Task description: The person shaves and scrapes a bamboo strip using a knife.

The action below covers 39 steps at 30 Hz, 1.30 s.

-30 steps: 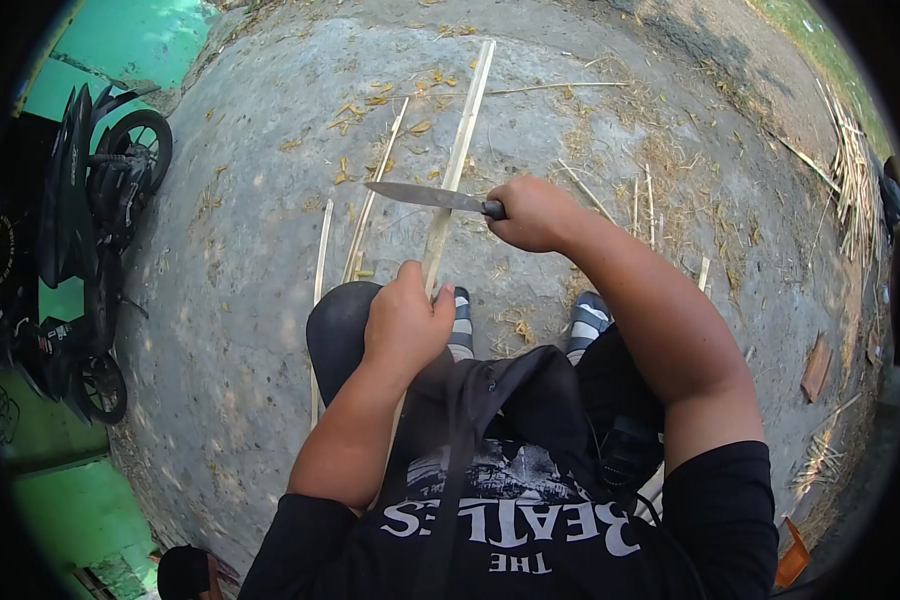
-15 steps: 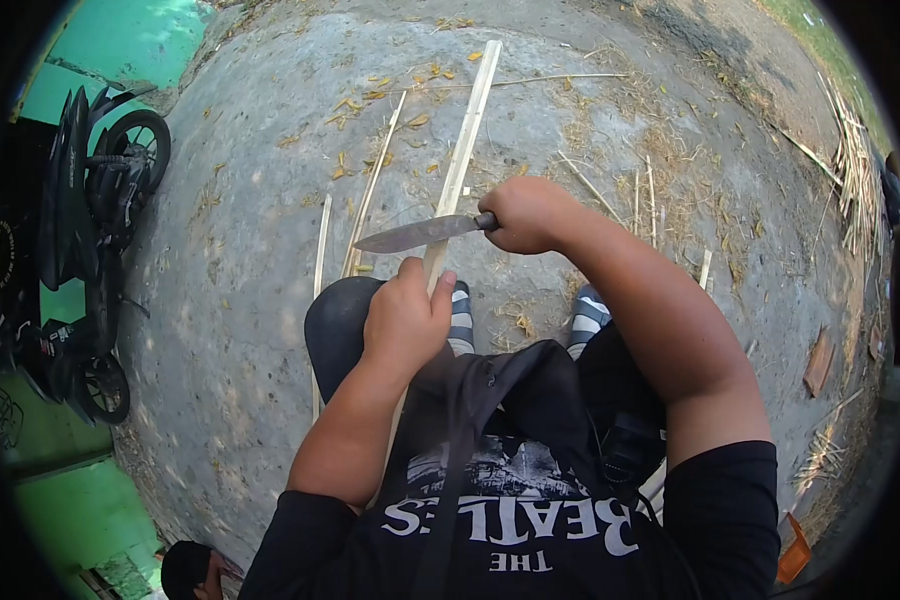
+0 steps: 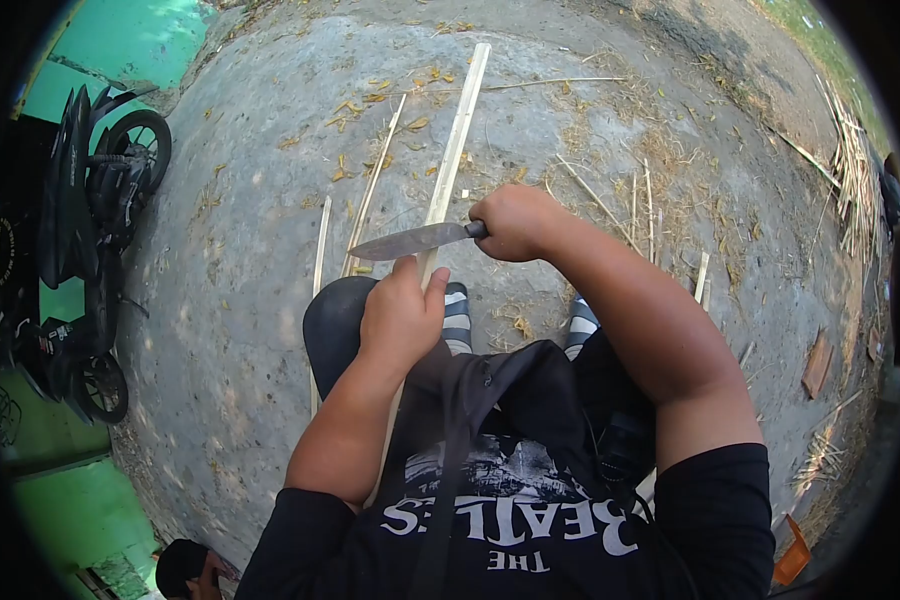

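A long pale bamboo strip runs from beside my body out over the ground, and my left hand is wrapped round it near my knee. My right hand is closed on the dark handle of a knife. The broad blade points left and lies across the strip, just beyond the fingers of my left hand. The lower part of the strip is partly hidden by my left hand and arm.
Thin strips lie on the concrete ground among dry leaves. A motorcycle stands at the left. Part of another person shows at the lower left. A pile of sticks lies at the right, near a brown piece.
The knife has moved along the strip toward my left hand and body, with my right hand drawn nearer and slightly left. The strip's far end has shifted slightly left.
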Tool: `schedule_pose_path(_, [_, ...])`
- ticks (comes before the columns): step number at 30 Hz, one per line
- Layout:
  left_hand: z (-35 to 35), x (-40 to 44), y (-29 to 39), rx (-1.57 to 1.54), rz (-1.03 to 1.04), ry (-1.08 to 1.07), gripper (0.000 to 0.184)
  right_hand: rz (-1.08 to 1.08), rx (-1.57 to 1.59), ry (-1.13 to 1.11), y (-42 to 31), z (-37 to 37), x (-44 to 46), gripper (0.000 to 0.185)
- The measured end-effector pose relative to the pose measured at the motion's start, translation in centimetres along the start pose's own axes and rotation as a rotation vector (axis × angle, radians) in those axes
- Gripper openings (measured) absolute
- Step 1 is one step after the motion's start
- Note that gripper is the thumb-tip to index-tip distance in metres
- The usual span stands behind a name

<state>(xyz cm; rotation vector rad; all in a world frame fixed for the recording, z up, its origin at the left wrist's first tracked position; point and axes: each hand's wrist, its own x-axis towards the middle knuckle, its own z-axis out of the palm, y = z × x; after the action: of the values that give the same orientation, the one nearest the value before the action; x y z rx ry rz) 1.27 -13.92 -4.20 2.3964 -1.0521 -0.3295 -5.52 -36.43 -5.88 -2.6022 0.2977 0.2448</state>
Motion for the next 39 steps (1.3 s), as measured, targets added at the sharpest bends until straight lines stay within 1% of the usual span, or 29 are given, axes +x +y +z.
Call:
schedule_pose_path(2, [0.0,0.1,-0.2,-0.004,-0.013,-0.008,0.039,-0.027,0.027,0.022,-0.5,0.2,-0.4,0.019])
schedule_pose_path(5, [0.0,-0.2,-0.1,-0.043,0.056,0.040,0.038,-0.008,-0.025,0.000,-0.3,-0.5,0.1,0.019])
schedule_pose_path(8, [0.0,0.1,-0.1,-0.006,0.000,0.005,0.037,0.007,-0.032,-0.006,-0.3,-0.1,0.2,0.020])
schedule_pose_path(12, [0.1,0.2,-0.5,-0.042,0.032,0.026,0.038,-0.022,0.017,0.007,-1.3,-0.9,-0.9,0.019])
schedule_pose_path(17, [-0.2,0.1,-0.1,0.005,-0.024,-0.034,0.039,0.035,-0.019,-0.069,-0.4,-0.8,0.2,0.022])
schedule_pose_path(18, [0.0,0.2,-0.3,-0.023,0.018,0.002,0.039,0.050,-0.008,-0.088,-0.9,-1.2,0.0,0.024])
schedule_pose_path(20, [0.5,0.1,-1.1,-0.077,0.096,0.073,0.039,0.008,-0.028,-0.086,-1.9,-1.8,-0.9,0.024])
schedule_pose_path(21, [0.2,0.2,-0.8,-0.065,0.074,0.042,0.040,-0.017,-0.040,-0.088,-2.4,-2.0,-1.1,0.024])
schedule_pose_path(23, [-0.4,0.0,0.1,-0.043,0.020,-0.027,0.042,0.037,-0.011,-0.065,-0.9,-1.1,-0.2,0.024])
schedule_pose_path(25, [-0.2,0.0,-0.3,-0.038,0.027,-0.012,0.041,0.105,0.016,-0.023,0.7,-1.2,0.6,0.025])
schedule_pose_path(27, [-0.2,-0.2,-0.4,-0.031,0.017,-0.009,0.038,0.078,0.039,-0.017,0.7,-1.2,0.3,0.024])
schedule_pose_path(29, [-0.3,-0.1,-0.1,-0.036,0.018,-0.024,0.041,0.068,0.059,-0.039,-0.4,-1.5,-0.3,0.024])
schedule_pose_path(30, [-0.3,-0.1,0.0,-0.041,0.016,-0.029,0.042,0.035,0.011,-0.042,-0.9,-1.0,-0.4,0.023])
schedule_pose_path(33, [0.1,-0.2,-0.2,-0.045,0.048,0.018,0.037,0.050,-0.035,-0.080,-0.4,-1.5,0.1,0.024])
schedule_pose_path(34, [0.1,-0.2,-0.2,-0.030,0.032,0.008,0.037,0.072,0.059,-0.026,0.6,-1.2,0.6,0.024])
schedule_pose_path(37, [0.0,-0.2,-0.1,-0.003,0.008,-0.011,0.037,0.050,0.081,-0.014,1.0,-1.0,0.8,0.024])
schedule_pose_path(38, [-0.1,-0.2,-0.1,-0.010,0.008,-0.009,0.037,0.057,0.129,-0.015,0.8,-0.7,0.6,0.024])
schedule_pose_path(39, [-0.2,-0.2,0.0,-0.017,0.007,-0.008,0.036,0.051,0.102,-0.039,-0.1,-1.0,0.1,0.024])
